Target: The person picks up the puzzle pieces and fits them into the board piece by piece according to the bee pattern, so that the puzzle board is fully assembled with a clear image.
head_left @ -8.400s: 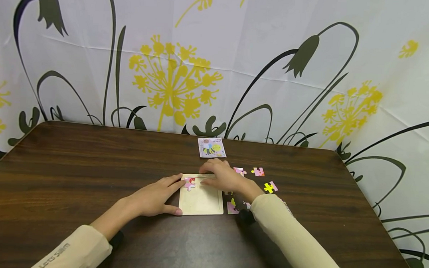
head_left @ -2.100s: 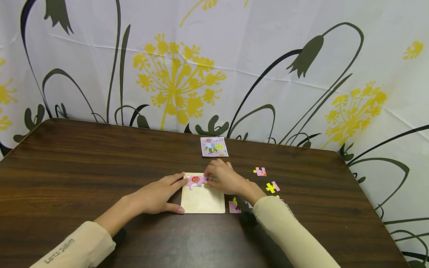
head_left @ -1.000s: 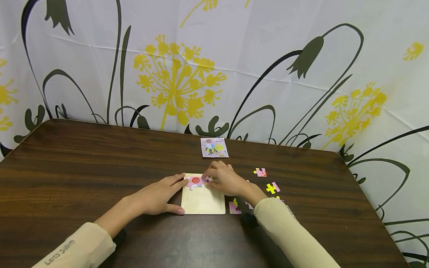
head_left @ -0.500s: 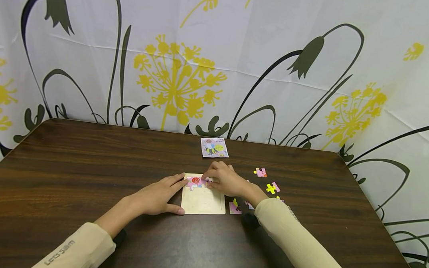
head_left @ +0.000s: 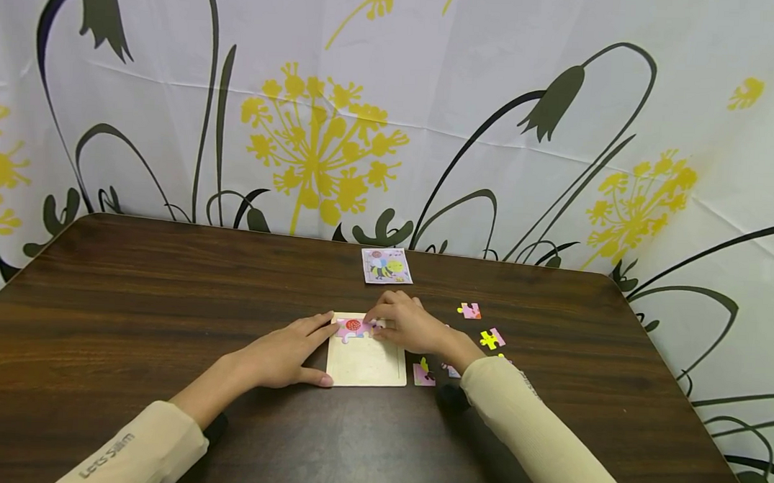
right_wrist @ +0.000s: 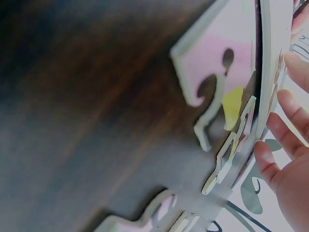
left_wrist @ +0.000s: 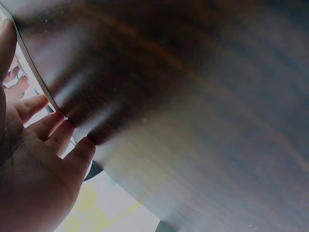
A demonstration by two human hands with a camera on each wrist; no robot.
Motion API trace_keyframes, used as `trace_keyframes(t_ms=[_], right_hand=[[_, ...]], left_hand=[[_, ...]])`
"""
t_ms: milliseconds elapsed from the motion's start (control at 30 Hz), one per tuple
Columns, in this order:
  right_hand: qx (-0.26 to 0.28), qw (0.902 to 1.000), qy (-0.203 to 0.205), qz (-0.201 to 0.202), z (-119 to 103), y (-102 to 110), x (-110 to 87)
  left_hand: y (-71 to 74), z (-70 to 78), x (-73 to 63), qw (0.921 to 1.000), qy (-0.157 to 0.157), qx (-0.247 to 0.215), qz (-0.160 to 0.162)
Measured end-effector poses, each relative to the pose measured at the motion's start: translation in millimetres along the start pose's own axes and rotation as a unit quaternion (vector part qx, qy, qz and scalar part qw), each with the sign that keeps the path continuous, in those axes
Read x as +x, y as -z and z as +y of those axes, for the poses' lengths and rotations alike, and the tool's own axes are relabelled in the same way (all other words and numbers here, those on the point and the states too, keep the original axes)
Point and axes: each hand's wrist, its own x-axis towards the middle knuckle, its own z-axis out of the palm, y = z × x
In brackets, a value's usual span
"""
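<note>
A square pale wooden puzzle tray [head_left: 365, 363] lies on the table. In its upper left sit joined pink puzzle pieces [head_left: 352, 328] with a red round shape. My left hand [head_left: 281, 352] rests along the tray's left edge, fingers extended and thumb at the lower corner; the left wrist view shows these fingers [left_wrist: 60, 135] at the rim. At the tray's upper right, my right hand [head_left: 409, 325] pinches a small puzzle piece [head_left: 376, 326] between thumb and fingers, partly hidden by them. Its other fingers [right_wrist: 285, 133] lie near the tray's right side in the right wrist view.
Loose puzzle pieces lie right of the tray: a pink one [head_left: 470, 311], a yellow one [head_left: 489, 339] and a pink one with yellow [head_left: 424, 373], among others partly hidden by the right arm. A bee picture card [head_left: 386, 266] lies behind the tray. A patterned curtain hangs beyond the table.
Since the oldest frame, a second piece has joined the first in the tray, completing the red round shape. The right hand has moved to the piece beside them. Over the last second, hardly any movement.
</note>
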Motion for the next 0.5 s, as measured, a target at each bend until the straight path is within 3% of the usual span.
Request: trace_keyframes(t_ms=[500], right_hand=[[0.043, 0.9991, 0.002, -0.008, 7.0, 10.6, -2.9]], left_hand=[[-0.2, -0.8, 0.6, 1.0000, 0.003, -0.002, -0.003]])
